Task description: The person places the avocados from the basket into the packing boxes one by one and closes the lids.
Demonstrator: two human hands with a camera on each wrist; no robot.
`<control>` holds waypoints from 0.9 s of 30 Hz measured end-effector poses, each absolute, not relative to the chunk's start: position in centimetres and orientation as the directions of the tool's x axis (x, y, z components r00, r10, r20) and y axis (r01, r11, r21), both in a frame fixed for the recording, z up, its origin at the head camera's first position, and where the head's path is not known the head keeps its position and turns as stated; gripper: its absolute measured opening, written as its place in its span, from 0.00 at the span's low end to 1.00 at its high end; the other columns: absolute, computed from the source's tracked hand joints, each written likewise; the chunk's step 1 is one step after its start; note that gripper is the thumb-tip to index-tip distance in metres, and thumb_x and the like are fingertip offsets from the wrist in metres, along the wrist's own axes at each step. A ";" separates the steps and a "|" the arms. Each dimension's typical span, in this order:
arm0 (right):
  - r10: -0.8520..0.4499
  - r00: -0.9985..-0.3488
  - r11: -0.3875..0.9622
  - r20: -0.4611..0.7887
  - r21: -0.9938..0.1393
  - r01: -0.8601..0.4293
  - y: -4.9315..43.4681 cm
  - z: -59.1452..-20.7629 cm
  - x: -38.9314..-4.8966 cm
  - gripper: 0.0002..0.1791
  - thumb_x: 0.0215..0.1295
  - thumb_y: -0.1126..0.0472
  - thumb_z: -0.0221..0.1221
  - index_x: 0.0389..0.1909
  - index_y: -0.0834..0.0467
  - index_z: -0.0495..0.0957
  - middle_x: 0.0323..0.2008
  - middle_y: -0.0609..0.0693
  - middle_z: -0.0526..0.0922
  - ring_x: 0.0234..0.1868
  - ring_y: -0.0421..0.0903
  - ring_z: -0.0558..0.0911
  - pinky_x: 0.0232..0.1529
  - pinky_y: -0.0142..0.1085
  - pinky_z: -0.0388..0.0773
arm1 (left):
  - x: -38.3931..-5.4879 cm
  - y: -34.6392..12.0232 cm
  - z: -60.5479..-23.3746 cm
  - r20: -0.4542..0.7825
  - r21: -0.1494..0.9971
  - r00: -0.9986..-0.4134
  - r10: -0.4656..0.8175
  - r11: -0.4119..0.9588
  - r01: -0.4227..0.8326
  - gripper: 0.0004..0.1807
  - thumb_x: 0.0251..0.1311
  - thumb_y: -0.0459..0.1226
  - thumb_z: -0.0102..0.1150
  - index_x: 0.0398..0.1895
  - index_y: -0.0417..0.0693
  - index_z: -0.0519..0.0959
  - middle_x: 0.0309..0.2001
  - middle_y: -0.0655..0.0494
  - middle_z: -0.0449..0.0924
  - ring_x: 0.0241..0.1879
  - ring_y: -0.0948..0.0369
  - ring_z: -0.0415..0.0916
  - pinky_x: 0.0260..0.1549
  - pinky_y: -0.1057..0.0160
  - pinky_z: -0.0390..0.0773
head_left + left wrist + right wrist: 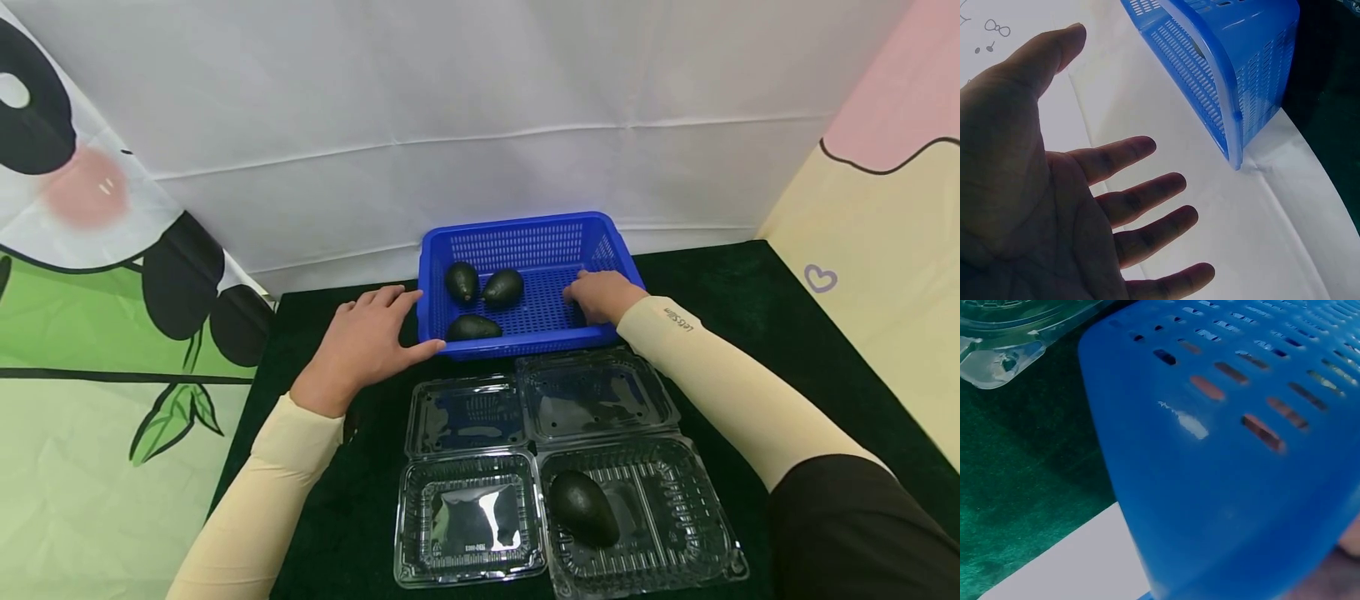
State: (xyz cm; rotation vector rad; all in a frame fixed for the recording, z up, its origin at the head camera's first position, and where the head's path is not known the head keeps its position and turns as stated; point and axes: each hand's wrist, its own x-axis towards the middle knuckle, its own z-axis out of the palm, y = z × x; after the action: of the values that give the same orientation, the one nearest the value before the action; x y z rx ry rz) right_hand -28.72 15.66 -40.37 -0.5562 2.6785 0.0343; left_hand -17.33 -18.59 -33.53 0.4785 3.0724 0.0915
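Observation:
A blue plastic basket [525,343] stands at the back of the dark green cloth. Three dark avocados show in its left part: one at the back left [461,282], one beside it [503,288] and one near the front wall [473,327]. Reaching over the right end, my right hand [604,295] curls round another avocado [579,315], mostly hidden beneath it. The basket wall blocks most of that hand in the right wrist view. My left hand [367,343] has its fingers spread beside the basket's left end, thumb tip right at the front left corner, palm bare.
In front of the basket lie two clear plastic clamshell boxes with lids folded back, a smaller left one [471,575] and a larger right one [678,533]. One avocado [584,508] lies in the larger box. A white cloth wall [510,167] rises behind the basket.

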 end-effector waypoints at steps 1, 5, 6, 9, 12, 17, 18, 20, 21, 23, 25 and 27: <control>-0.381 -0.838 0.919 -0.390 -0.061 -0.389 15.7 -40.3 -28.7 0.24 0.74 0.68 0.59 0.70 0.55 0.76 0.74 0.66 0.66 0.71 0.69 0.68 0.68 0.65 0.63 | -17.3 -18.6 -33.5 -0.021 0.062 -0.952 0.306 0.951 0.304 0.52 0.61 0.69 0.58 0.78 0.46 0.64 0.75 0.37 0.63 0.73 0.36 0.59 0.68 0.29 0.58; -0.397 -0.834 0.912 -0.384 -0.063 -0.405 16.0 -40.3 -28.8 0.24 0.73 0.68 0.60 0.68 0.54 0.77 0.72 0.67 0.68 0.71 0.71 0.66 0.69 0.69 0.59 | -17.2 -18.5 -33.3 -0.021 0.062 -0.951 0.307 0.950 0.305 0.52 0.61 0.70 0.58 0.78 0.46 0.64 0.75 0.37 0.63 0.73 0.36 0.59 0.68 0.29 0.57; -0.398 -0.833 0.911 -0.384 -0.058 -0.409 16.1 -40.4 -28.9 0.24 0.72 0.68 0.61 0.68 0.54 0.77 0.72 0.68 0.68 0.72 0.72 0.65 0.69 0.70 0.57 | -17.2 -18.5 -33.3 -0.022 0.063 -0.952 0.307 0.950 0.305 0.52 0.61 0.70 0.58 0.78 0.46 0.64 0.75 0.37 0.63 0.73 0.36 0.59 0.68 0.29 0.57; -0.402 -0.833 0.907 -0.381 -0.039 -0.420 16.2 -40.6 -28.9 0.24 0.72 0.66 0.61 0.68 0.53 0.77 0.72 0.70 0.66 0.72 0.74 0.62 0.69 0.71 0.54 | -17.1 -18.5 -33.2 -0.025 0.063 -0.951 0.307 0.950 0.305 0.52 0.61 0.70 0.58 0.78 0.46 0.64 0.75 0.36 0.63 0.73 0.36 0.59 0.68 0.29 0.57; -0.404 -0.834 0.905 -0.377 -0.028 -0.425 16.2 -40.7 -28.8 0.24 0.74 0.65 0.60 0.69 0.52 0.76 0.73 0.70 0.64 0.72 0.75 0.62 0.69 0.71 0.54 | -17.0 -18.5 -33.2 -0.028 0.064 -0.951 0.308 0.950 0.306 0.52 0.61 0.70 0.58 0.79 0.46 0.64 0.75 0.36 0.63 0.73 0.36 0.59 0.68 0.29 0.56; -0.409 -0.833 0.904 -0.372 -0.037 -0.426 16.2 -40.8 -28.6 0.24 0.74 0.64 0.61 0.69 0.51 0.77 0.73 0.69 0.65 0.72 0.74 0.62 0.69 0.71 0.55 | -17.1 -18.5 -33.2 -0.024 0.066 -0.949 0.313 0.948 0.311 0.52 0.61 0.70 0.58 0.78 0.46 0.64 0.75 0.37 0.63 0.73 0.36 0.59 0.68 0.29 0.56; -0.408 -0.833 0.904 -0.373 -0.042 -0.425 16.3 -40.8 -28.6 0.23 0.73 0.64 0.62 0.68 0.51 0.77 0.73 0.69 0.65 0.72 0.75 0.62 0.69 0.71 0.55 | -17.1 -18.5 -33.3 -0.024 0.066 -0.949 0.314 0.948 0.312 0.52 0.61 0.70 0.58 0.79 0.46 0.64 0.75 0.37 0.63 0.73 0.37 0.59 0.68 0.29 0.56; -0.408 -0.832 0.906 -0.375 -0.051 -0.421 16.4 -40.8 -28.7 0.23 0.71 0.64 0.64 0.65 0.51 0.78 0.73 0.69 0.65 0.72 0.75 0.61 0.69 0.71 0.55 | -17.1 -18.5 -33.3 -0.022 0.066 -0.949 0.314 0.948 0.312 0.52 0.61 0.70 0.58 0.79 0.46 0.64 0.75 0.37 0.63 0.73 0.37 0.59 0.68 0.29 0.56; -0.408 -0.833 0.906 -0.375 -0.057 -0.418 16.5 -40.8 -28.7 0.23 0.70 0.64 0.65 0.64 0.51 0.79 0.73 0.70 0.65 0.72 0.75 0.61 0.69 0.71 0.55 | -17.1 -18.6 -33.3 -0.020 0.065 -0.949 0.314 0.948 0.312 0.52 0.61 0.70 0.58 0.79 0.47 0.64 0.75 0.37 0.63 0.73 0.36 0.59 0.68 0.28 0.55; -0.411 -0.836 0.907 -0.364 -0.066 -0.417 16.5 -40.5 -28.7 0.23 0.67 0.63 0.68 0.62 0.51 0.80 0.71 0.69 0.67 0.71 0.75 0.64 0.69 0.70 0.57 | -17.2 -18.6 -33.3 -0.018 0.063 -0.950 0.313 0.948 0.311 0.52 0.61 0.70 0.58 0.79 0.47 0.64 0.75 0.37 0.63 0.73 0.37 0.59 0.69 0.28 0.55; -0.415 -0.842 0.906 -0.345 -0.068 -0.419 16.5 -40.1 -28.8 0.24 0.64 0.61 0.71 0.61 0.50 0.80 0.68 0.67 0.70 0.67 0.73 0.68 0.67 0.69 0.61 | -17.2 -18.6 -33.3 -0.016 0.060 -0.949 0.314 0.948 0.312 0.52 0.61 0.70 0.58 0.79 0.47 0.64 0.75 0.37 0.63 0.73 0.37 0.59 0.68 0.28 0.55; -0.421 -0.847 0.903 -0.323 -0.061 -0.426 16.5 -39.5 -28.9 0.27 0.60 0.59 0.74 0.60 0.49 0.80 0.64 0.65 0.73 0.64 0.70 0.71 0.65 0.68 0.65 | -17.2 -18.7 -33.3 -0.013 0.059 -0.949 0.316 0.947 0.315 0.52 0.61 0.70 0.58 0.79 0.47 0.64 0.75 0.37 0.63 0.73 0.37 0.59 0.68 0.28 0.55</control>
State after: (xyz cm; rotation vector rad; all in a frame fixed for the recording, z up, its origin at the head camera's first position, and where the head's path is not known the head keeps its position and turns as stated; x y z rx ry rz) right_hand -28.86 16.54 -39.47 -0.6271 2.7359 0.0178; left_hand -17.20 -18.65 -33.27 0.4988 3.0774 0.0882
